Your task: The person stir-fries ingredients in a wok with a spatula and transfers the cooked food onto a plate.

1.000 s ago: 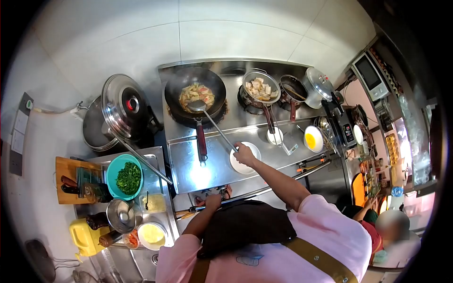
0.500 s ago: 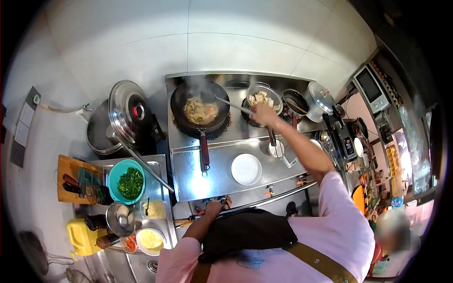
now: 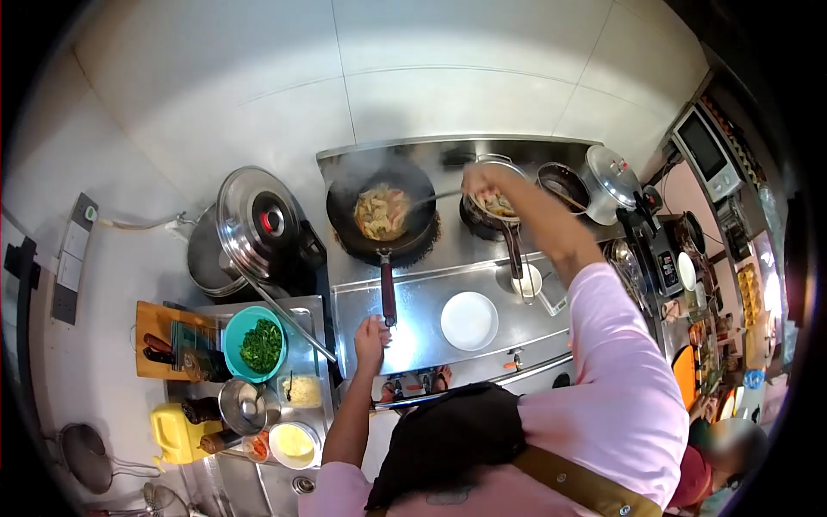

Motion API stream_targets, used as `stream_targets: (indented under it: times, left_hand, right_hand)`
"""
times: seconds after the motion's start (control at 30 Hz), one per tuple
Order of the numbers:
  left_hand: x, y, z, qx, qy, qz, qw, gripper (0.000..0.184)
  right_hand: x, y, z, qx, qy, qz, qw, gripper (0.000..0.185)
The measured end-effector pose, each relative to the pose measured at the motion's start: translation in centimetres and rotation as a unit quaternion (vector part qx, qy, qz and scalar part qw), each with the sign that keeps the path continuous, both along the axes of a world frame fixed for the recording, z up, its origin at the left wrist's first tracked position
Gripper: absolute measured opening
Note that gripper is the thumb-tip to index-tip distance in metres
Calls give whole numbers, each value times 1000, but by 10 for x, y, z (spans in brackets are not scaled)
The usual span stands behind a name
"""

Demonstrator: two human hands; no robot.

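Note:
My right hand (image 3: 482,179) is closed round the long handle of a metal spatula (image 3: 435,199), whose head end is in the wok at left, blurred by motion. The wok holds sliced, cooked food (image 3: 382,214), and steam rises from it. Just below the end of the wok's dark red handle (image 3: 388,289) is my left hand (image 3: 370,340), its fingers loosely spread and holding nothing. Under my right forearm, a strainer with pieces of food (image 3: 495,205) rests over a second pan. A white plate (image 3: 469,320) lies on the steel counter.
A large lidded pot (image 3: 267,220) stands left of the stove. Below it are a teal bowl of chopped greens (image 3: 260,345), small bowls and a yellow jug (image 3: 185,433). A small pan (image 3: 562,185) and a pressure cooker (image 3: 613,177) stand right. Another person (image 3: 693,474) is at lower right.
My right hand has moved up from above the plate to beside the strainer, still with the spatula. My left hand has left the counter's front rail and risen to the wok handle's end.

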State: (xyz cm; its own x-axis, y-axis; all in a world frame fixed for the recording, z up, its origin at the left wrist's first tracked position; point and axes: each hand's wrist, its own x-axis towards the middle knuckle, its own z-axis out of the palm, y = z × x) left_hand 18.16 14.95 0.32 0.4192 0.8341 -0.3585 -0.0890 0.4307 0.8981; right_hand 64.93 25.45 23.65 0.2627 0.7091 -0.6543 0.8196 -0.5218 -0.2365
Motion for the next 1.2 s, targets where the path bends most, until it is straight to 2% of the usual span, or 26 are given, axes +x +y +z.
stream_targets:
  times: [0.03, 0.07, 0.1, 0.13, 0.17, 0.2, 0.27, 0.3, 0.37, 0.47, 0.6, 0.67, 0.73, 0.77, 0.8, 0.87, 0.97, 1.0, 1.1, 1.17, 1.2]
  left_hand:
    - [7, 15, -2, -27, -14, -33, 999, 37]
    - [16, 30, -4, -53, -28, -65, 996, 38]
    - [27, 44, -1, -80, -43, -98, 991, 39]
    - [41, 43, 38, -142, -34, -83, 986, 34]
    - [53, 53, 48, -148, -22, -99, 984, 31]
    - [62, 59, 54, -158, -7, -119, 980, 29]
    - [79, 67, 40, -168, 32, -136, 976, 35]
    - [82, 74, 37, -184, 38, -170, 967, 28]
    - [90, 72, 33, -151, 99, -168, 969, 21]
    - [95, 60, 43, -132, 121, -131, 975, 20]
    - [104, 38, 63, -87, 168, -79, 979, 20]
    - [101, 27, 63, -75, 168, -68, 981, 17]
    - [92, 9, 72, -59, 164, -56, 983, 17]
    - [85, 3, 73, -49, 165, -64, 983, 16]
    - [78, -3, 73, -38, 165, -73, 983, 16]
    - [61, -14, 75, -24, 166, -90, 982, 15]
    - [37, -31, 80, -22, 165, -112, 980, 14]
    - [29, -36, 83, -23, 164, -117, 979, 15]
    - [8, -43, 92, -24, 164, -145, 976, 17]
    - [-6, -48, 94, -30, 165, -168, 971, 17]
    - [-12, -47, 96, -32, 167, -179, 969, 17]
  right_hand:
    - [6, -19, -43, 63, 64, -36, 995, 20]
    - [-2, -36, -70, 87, 128, -124, 980, 27]
    - [-25, -53, -76, 167, 56, -73, 982, 29]
    - [-40, -63, -90, 231, -14, -42, 972, 30]
    - [-52, -69, -100, 292, -82, -14, 953, 32]
    - [-61, -70, -99, 286, -100, -6, 953, 34]
    - [-84, -83, -84, 278, -140, 22, 950, 35]
    - [-95, -90, -71, 279, -162, 43, 946, 36]
    - [-104, -108, -62, 303, -213, 83, 925, 36]
    - [-109, -130, -51, 344, -284, 139, 884, 31]
    - [-92, -145, 1, 342, -291, 168, 878, 29]
    - [-78, -136, 30, 289, -287, 163, 899, 24]
    - [-70, -132, 78, 274, -272, 186, 904, 19]
    - [-68, -127, 101, 237, -249, 158, 926, 18]
    - [-52, -115, 97, 251, -246, 154, 924, 19]
    - [-36, -101, 111, 206, -252, 152, 933, 18]
    - [-38, -105, 143, 49, -163, 85, 982, 14]
    - [-30, -105, 130, 20, -151, 71, 986, 14]
    - [-28, -138, 65, -23, -7, 13, 1000, 18]
    - [-53, -174, 6, 61, 109, -99, 987, 25]
    - [-63, -192, -33, 131, 141, -110, 975, 27]
